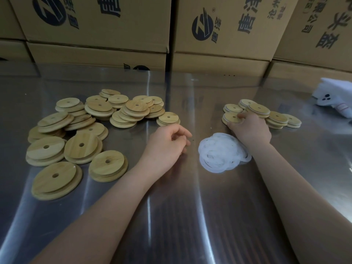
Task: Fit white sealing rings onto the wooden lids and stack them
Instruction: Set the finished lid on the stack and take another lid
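Note:
A large loose pile of wooden lids (95, 119), each with a centre hole, covers the left of the steel table. A heap of white sealing rings (221, 151) lies at the centre right. Behind it, a smaller group of lids with white rings fitted (276, 119) sits in low stacks. My right hand (249, 128) reaches over the ring heap and holds the nearest ringed lid (231, 118) of that group by its edge, on the table. My left hand (169, 143) hovers left of the rings, fingers loosely curled, holding nothing.
Printed cardboard boxes (228, 31) form a wall along the table's far edge. A white cloth or glove (335, 96) lies at the far right. Bare steel table surface (181, 216) stretches between my forearms and toward me.

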Demonstrator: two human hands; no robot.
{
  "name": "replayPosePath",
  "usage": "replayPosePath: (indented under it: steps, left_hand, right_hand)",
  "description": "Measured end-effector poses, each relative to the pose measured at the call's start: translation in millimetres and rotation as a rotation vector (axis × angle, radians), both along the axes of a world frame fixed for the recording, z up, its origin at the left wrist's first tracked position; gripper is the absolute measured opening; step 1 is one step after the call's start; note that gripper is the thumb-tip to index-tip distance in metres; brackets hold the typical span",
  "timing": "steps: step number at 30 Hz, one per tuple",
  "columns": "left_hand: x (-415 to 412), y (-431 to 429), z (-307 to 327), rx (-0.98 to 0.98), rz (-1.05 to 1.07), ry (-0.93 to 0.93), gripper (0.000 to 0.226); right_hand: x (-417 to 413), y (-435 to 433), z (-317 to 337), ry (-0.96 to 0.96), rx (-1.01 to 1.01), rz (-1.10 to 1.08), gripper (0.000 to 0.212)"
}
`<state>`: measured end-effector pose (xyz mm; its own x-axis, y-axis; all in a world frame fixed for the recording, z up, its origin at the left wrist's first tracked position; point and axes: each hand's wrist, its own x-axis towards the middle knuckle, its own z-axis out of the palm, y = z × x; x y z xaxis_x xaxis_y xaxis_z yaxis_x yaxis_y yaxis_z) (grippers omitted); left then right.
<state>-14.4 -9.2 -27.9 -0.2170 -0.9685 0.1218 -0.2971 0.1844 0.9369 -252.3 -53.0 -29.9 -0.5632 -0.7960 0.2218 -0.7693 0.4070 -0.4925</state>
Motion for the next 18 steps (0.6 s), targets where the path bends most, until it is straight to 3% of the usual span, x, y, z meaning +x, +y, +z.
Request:
replayPosePath:
  steps: [6, 13, 18]
  left_hand:
    - [0, 4, 1, -0.089, -0.005, -0.074, 0.026]
    - [4, 3, 2, -0.25, 0.066, -0.25, 0.022]
    - [10, 1, 3, -0.285, 0.175, -0.354, 0.022]
  right_hand:
    - [6, 4, 6, 0.009, -0.007, 0.036, 0.05]
    - [32, 12, 15, 0.04, -0.055, 0.241, 0.02]
    - [46, 15, 16, 0.035, 0.02, 0.456, 0.014]
